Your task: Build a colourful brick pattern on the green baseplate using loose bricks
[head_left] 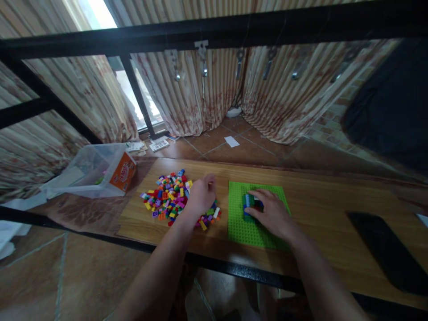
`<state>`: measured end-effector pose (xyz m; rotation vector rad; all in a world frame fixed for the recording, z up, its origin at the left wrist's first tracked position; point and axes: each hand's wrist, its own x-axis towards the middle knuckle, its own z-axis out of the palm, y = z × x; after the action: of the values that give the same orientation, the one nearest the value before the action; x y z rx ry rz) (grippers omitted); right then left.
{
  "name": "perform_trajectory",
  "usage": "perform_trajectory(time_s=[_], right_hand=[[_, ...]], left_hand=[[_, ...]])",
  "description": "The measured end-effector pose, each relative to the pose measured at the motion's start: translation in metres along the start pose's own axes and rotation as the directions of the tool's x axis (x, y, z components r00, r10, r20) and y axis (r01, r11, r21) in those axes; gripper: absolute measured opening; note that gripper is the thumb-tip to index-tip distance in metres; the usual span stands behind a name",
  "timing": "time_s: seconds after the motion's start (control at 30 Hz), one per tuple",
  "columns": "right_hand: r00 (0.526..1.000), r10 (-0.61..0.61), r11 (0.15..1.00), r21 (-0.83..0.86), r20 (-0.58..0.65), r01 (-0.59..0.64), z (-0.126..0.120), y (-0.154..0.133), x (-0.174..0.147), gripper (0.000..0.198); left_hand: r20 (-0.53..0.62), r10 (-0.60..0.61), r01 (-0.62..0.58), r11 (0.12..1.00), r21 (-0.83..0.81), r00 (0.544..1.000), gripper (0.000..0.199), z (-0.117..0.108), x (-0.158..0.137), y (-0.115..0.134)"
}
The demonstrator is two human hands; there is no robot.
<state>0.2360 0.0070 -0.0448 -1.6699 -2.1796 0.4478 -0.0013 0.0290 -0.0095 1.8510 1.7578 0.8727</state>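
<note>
My left hand point(201, 195) hovers over the right side of a pile of loose toy building bricks point(170, 198) in many colours. Its fingers are curled together, and what may be between them is hidden. On the bright green studded baseplate point(239, 234) stands a small build of blue and green bricks point(248, 206). My right hand point(272, 211) reaches over the plate from the right, with thumb and fingers closed around this build. Part of the build is covered by the fingers.
A clear plastic bin point(90, 171) with an orange label stands left of the wooden board point(200, 245). A dark flat object point(384, 249) lies at the right. A black metal bar point(214, 33) with hanging hooks crosses beyond the table, before striped curtains point(214, 98).
</note>
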Motion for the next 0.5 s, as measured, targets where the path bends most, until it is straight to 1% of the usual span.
perform_trajectory(time_s=[0.07, 0.17, 0.23, 0.33, 0.4, 0.5], right_hand=[[1.0, 0.012, 1.0, -0.007, 0.002, -0.012, 0.001, -0.001, 0.001, 0.048], [1.0, 0.013, 1.0, -0.005, 0.016, -0.013, 0.001, -0.001, 0.001, 0.046], [1.0, 0.007, 1.0, -0.001, 0.02, -0.007, 0.001, -0.001, 0.001, 0.046], [1.0, 0.003, 1.0, -0.002, 0.013, -0.003, 0.001, 0.001, 0.001, 0.046], [1.0, 0.001, 1.0, -0.006, 0.007, -0.001, 0.002, 0.001, 0.001, 0.045], [1.0, -0.003, 1.0, -0.01, 0.01, 0.003, 0.002, 0.001, 0.001, 0.046]], left_hand=[[-0.023, -0.041, 0.044, 0.987, 0.155, 0.999, 0.038, -0.014, 0.003, -0.008], [-0.036, -0.09, 0.097, 0.931, 0.353, 0.995, 0.04, -0.033, 0.007, -0.022], [-0.043, -0.14, 0.144, 0.887, 0.439, 0.989, 0.04, -0.045, 0.009, -0.031], [-0.064, -0.189, 0.195, 0.842, 0.503, 0.98, 0.041, -0.056, 0.01, -0.039], [-0.049, -0.165, 0.165, 0.831, 0.531, 0.985, 0.041, -0.057, 0.009, -0.041], [0.037, -0.05, 0.021, 0.833, 0.554, 0.998, 0.04, -0.048, 0.008, -0.039]])
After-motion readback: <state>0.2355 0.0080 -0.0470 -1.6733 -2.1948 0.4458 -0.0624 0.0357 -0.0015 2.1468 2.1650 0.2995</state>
